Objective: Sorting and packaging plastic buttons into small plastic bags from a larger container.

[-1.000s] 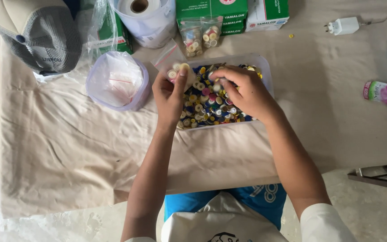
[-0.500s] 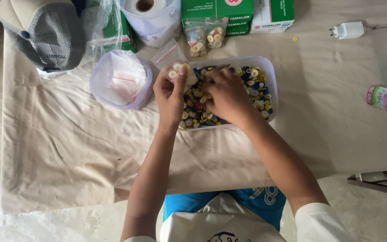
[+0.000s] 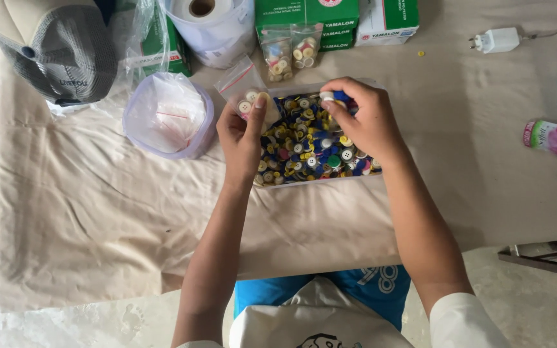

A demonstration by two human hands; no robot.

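Left hand (image 3: 243,132) is up over the near-left corner of the tray (image 3: 330,182), fingers closed around a small clear bag (image 3: 247,87) with a few pale buttons pressed under the thumb. Right hand (image 3: 359,119) sits just beside it over the far edge of the same tray, fingertips pinched on a couple of buttons (image 3: 330,96), white and blue by the look of them. Below both hands the tray is heaped with mixed buttons (image 3: 311,151) in yellow, blue, white, red and green.

Doing this well, I'd say, means keeping the bag's mouth open and steady right over the tray, so anything dropped falls back into the heap rather than onto the cloth-covered desk (image 3: 98,206). A light pinch and few pieces at a time should help.

Off to the left of the left hand, a lined round tub (image 3: 167,115); beyond it, a grey cap (image 3: 59,45). Past the right hand, two filled button bags (image 3: 290,55) lean against green boxes (image 3: 307,16).
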